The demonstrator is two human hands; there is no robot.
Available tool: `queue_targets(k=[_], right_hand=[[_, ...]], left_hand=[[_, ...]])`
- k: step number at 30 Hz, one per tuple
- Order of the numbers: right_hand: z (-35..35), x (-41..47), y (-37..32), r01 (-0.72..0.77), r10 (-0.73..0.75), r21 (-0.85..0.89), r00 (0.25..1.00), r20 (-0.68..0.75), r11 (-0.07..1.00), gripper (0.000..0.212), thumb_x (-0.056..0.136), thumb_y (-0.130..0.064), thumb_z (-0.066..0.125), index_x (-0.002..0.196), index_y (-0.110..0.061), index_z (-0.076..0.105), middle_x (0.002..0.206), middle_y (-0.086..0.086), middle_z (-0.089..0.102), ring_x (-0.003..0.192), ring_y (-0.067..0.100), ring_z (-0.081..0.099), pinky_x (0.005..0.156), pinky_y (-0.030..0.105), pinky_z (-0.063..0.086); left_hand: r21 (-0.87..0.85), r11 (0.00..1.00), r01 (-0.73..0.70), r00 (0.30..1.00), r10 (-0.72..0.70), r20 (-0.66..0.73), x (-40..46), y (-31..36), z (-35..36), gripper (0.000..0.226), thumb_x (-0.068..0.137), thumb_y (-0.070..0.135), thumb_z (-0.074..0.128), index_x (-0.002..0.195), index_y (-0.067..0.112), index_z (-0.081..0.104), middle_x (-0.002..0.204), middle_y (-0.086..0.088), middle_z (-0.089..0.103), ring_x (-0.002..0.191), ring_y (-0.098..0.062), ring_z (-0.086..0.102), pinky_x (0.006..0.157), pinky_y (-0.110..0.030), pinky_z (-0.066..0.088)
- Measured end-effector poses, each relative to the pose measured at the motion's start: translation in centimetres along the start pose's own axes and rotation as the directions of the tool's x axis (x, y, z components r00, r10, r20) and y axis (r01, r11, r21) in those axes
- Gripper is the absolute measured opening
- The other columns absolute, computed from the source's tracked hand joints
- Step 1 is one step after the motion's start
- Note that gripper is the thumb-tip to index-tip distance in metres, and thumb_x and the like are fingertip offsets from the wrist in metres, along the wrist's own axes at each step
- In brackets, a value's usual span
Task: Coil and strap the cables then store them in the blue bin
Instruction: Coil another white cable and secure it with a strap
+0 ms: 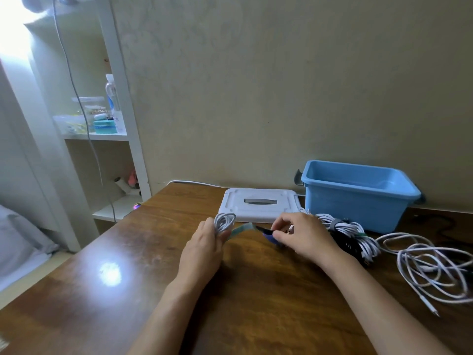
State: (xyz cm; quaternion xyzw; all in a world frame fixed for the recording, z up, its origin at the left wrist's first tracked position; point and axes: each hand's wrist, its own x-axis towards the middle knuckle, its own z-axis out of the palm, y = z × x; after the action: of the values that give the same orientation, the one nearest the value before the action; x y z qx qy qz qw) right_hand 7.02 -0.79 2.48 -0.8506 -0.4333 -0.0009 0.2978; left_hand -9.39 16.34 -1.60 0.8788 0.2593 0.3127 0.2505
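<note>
A glossy wooden bench meets a beige wall. Left hand grips a small white cable coil; right hand pinches a strap stretched between them. Strapped bundles and loose cables lie right, before the blue bin at the wall.

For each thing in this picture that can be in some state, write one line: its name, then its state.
left hand: grips the coiled white cable
right hand: pinches a strap stretched towards that coil
blue bin: open, looks empty
white lid: off, flat on the table
bundled cables: coiled, strapped
loose white cable: uncoiled
</note>
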Motion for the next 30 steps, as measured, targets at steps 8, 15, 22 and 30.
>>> queue_targets(k=[8, 15, 22, 30], right_hand=[[-0.9, -4.5, 1.5, 0.147, -0.139, -0.125, 0.988, 0.069, 0.981, 0.009, 0.090, -0.035, 0.072, 0.097, -0.039, 0.074, 0.095, -0.021, 0.069, 0.091, -0.001, 0.060, 0.087, 0.025, 0.048], [0.1, -6.1, 2.3, 0.092, -0.085, -0.098, 0.994, 0.064, 0.991, 0.011, 0.090, -0.035, 0.071, 0.100, -0.038, 0.075, 0.099, -0.017, 0.070, 0.094, 0.002, 0.061, 0.086, 0.027, 0.050], [-0.5, -6.4, 3.8, 0.009, -0.009, -0.069, 1.000, 0.003, 0.998, 0.011, 0.089, -0.030, 0.069, 0.097, -0.031, 0.076, 0.098, -0.012, 0.075, 0.093, 0.005, 0.065, 0.085, 0.026, 0.052], [-1.2, -6.6, 4.8, 0.005, -0.004, -0.044, 1.000, 0.024, 0.999, 0.015, 0.088, -0.044, 0.068, 0.096, -0.036, 0.078, 0.101, -0.014, 0.072, 0.092, 0.005, 0.063, 0.084, 0.032, 0.055]], left_hand=[[-0.158, 0.985, -0.075, 0.984, 0.098, 0.146, -0.4, 1.7, 0.8, 0.009, 0.103, 0.039, 0.049, 0.099, 0.032, 0.053, 0.085, 0.011, 0.067, 0.079, -0.003, 0.062, 0.072, -0.027, 0.051], [-0.055, 0.992, -0.110, 0.980, 0.118, 0.159, -0.4, 1.9, 1.2, 0.007, 0.102, 0.039, 0.047, 0.104, 0.032, 0.048, 0.075, 0.007, 0.066, 0.069, -0.011, 0.062, 0.067, -0.037, 0.053], [0.012, 0.995, -0.099, 0.987, 0.097, 0.127, -0.7, 2.1, 1.9, 0.007, 0.101, 0.038, 0.052, 0.102, 0.033, 0.047, 0.075, 0.003, 0.059, 0.063, -0.021, 0.049, 0.065, -0.041, 0.049], [-0.072, 0.996, -0.049, 0.998, 0.053, 0.046, -0.8, 2.3, 1.7, 0.015, 0.101, 0.028, 0.054, 0.089, 0.024, 0.045, 0.070, 0.004, 0.066, 0.067, -0.021, 0.061, 0.065, -0.040, 0.048]])
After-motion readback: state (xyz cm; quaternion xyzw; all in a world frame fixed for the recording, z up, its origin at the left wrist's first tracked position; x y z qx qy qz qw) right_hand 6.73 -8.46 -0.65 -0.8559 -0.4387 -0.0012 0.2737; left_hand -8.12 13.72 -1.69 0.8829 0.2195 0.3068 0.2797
